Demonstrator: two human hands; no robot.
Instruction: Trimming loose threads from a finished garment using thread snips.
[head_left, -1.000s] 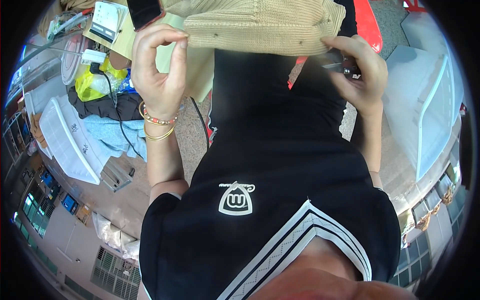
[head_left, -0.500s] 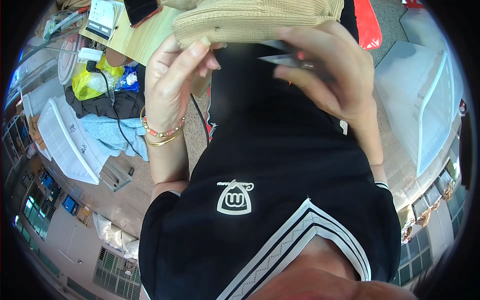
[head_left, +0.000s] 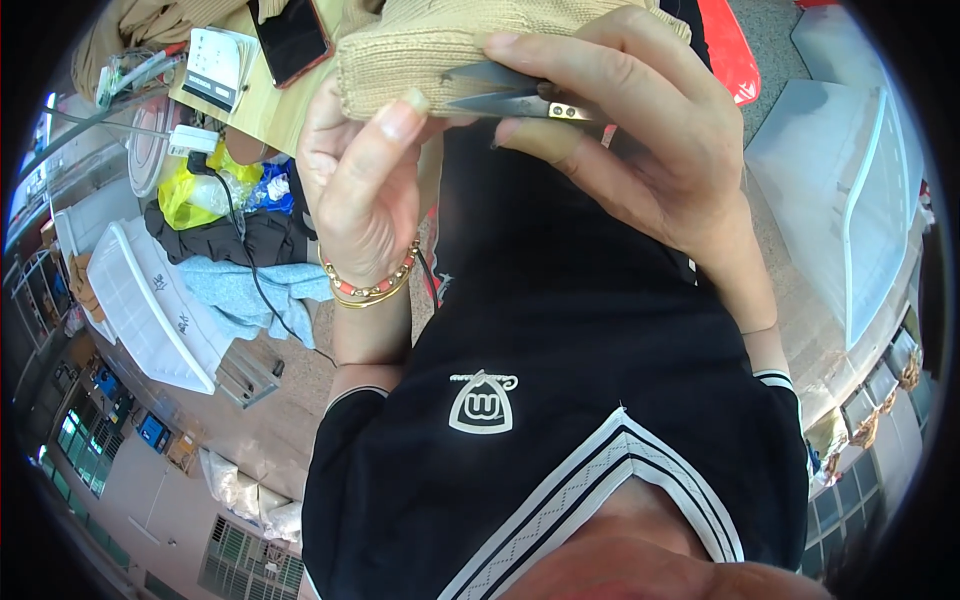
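Observation:
A tan ribbed knit piece (head_left: pixel 400 62) stretches across the top of the view, its ribbed edge toward me. My left hand (head_left: pixel 365 195) pinches that edge near its left corner, thumb on the near side. In my right hand (head_left: pixel 655 125) is a pair of thread snips (head_left: pixel 515 103), gripped between thumb and fingers. Their two pointed blades are apart and lie over the ribbed edge, tips pointing left, near a small dark spot on the knit. My right index fingertip rests at the knit. Some fingers of my left hand are hidden behind the fabric.
A wooden table (head_left: pixel 262 118) at upper left bears a phone (head_left: pixel 292 42) and a paper pad (head_left: pixel 216 62). Below it are a white plug adapter (head_left: pixel 190 142) with a black cable, a yellow bag (head_left: pixel 186 197) and a white bin (head_left: pixel 150 300). Right: a translucent bin (head_left: pixel 815 190) and red seat (head_left: pixel 733 50).
The snips have come from below the knit up onto its ribbed edge, and my right hand, blurred before, is sharp. My left hand has shifted slightly right and down with the fabric.

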